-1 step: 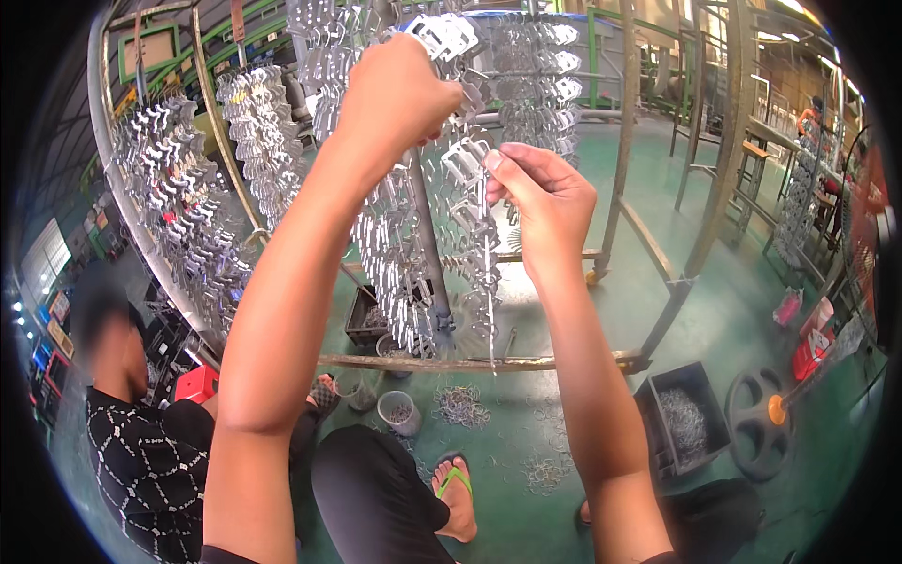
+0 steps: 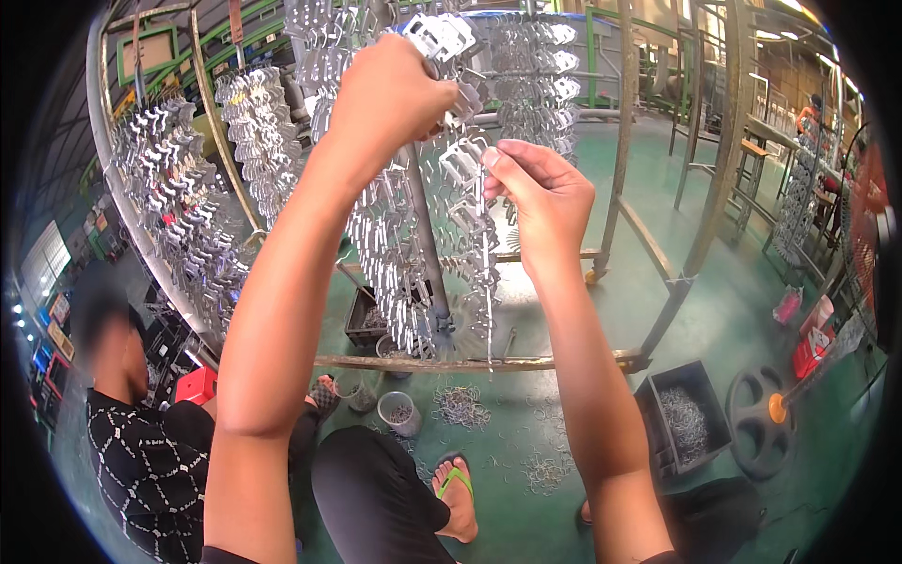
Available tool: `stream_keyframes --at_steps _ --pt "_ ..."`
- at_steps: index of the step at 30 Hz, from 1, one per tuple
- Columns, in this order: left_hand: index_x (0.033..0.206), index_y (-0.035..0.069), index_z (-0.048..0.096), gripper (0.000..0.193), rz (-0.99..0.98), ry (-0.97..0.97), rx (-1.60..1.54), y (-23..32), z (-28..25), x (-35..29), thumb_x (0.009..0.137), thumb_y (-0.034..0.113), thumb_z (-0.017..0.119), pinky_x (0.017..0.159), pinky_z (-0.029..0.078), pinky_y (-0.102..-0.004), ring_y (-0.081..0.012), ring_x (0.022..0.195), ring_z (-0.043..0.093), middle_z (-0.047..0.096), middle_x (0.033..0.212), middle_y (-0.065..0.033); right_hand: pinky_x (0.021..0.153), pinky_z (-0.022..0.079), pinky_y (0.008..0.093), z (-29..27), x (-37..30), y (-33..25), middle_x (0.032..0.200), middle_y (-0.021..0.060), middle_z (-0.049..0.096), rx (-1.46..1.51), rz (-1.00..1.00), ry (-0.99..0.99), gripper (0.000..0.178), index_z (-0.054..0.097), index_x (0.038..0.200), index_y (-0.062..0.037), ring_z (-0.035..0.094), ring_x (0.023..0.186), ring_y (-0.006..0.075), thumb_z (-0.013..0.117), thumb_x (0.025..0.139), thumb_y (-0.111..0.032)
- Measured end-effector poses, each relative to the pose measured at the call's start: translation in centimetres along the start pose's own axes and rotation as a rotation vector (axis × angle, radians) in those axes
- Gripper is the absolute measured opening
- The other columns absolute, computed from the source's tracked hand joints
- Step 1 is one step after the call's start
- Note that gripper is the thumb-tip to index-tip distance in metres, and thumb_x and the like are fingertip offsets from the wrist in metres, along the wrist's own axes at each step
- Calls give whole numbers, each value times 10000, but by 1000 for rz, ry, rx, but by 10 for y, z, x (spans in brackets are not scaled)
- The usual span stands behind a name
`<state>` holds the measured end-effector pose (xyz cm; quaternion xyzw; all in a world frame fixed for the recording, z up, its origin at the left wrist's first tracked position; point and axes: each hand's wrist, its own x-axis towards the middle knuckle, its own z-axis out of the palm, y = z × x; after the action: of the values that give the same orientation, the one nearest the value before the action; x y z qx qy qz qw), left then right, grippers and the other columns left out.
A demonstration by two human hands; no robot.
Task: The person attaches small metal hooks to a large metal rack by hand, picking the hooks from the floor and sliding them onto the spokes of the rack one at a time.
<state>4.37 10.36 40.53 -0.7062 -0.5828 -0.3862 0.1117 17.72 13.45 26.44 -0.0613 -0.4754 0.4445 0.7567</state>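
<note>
My left hand is raised high in front of me, its fingers curled round shiny metal brackets that stick out past its far side. Lower and to the right, my right hand pinches the edge of a hanging string of metal brackets between thumb and fingers. The string dangles from there toward a low crossbar. Exactly what sits inside the left fist is partly hidden by the back of the hand. Just behind both hands hangs another dense string of brackets.
A rusty metal frame surrounds the strings, with a low bar. More bracket strings hang at left. A person sits at lower left. Loose hooks, a white cup and a black crate are on the floor.
Both hands have shifted very slightly to the left, and the bracket string at my right hand has moved with them. The grip of each hand looks the same.
</note>
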Motion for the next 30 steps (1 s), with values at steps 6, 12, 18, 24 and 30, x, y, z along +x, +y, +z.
stream_keyframes --at_steps 6,12,18,24,30 --pt "1059 -127 691 269 61 -36 -423 -9 -15 -17 911 94 649 745 631 -297 -200 803 750 743 884 -158 653 571 285 11 10 1 862 122 734 -5 -66 -42 195 720 1042 78 686 706 154 762 867 3" --pt "1097 -122 681 287 64 -47 -515 -9 -18 -25 928 110 667 774 623 -308 -207 825 752 749 923 -168 641 578 278 23 8 0 864 123 734 -4 -58 -78 192 718 1046 89 690 693 156 756 880 0" --pt "1101 -119 683 285 59 6 -527 -11 -14 -27 933 111 664 780 623 -313 -207 827 750 749 927 -166 616 582 255 27 6 1 861 103 734 -17 -115 -40 147 724 1019 88 690 677 124 723 900 1" --pt "1094 -120 686 283 75 33 -538 -17 -8 -26 941 118 667 778 623 -314 -204 827 746 746 934 -162 607 581 257 26 4 4 831 99 737 -105 -89 -71 152 730 1010 86 698 667 129 724 896 -13" --pt "1107 -84 719 293 25 23 -449 -5 -9 -47 927 146 692 790 570 -297 -165 829 721 754 914 -158 591 557 260 16 20 -1 789 92 734 -312 -105 -149 131 750 940 62 680 627 123 726 878 -51"
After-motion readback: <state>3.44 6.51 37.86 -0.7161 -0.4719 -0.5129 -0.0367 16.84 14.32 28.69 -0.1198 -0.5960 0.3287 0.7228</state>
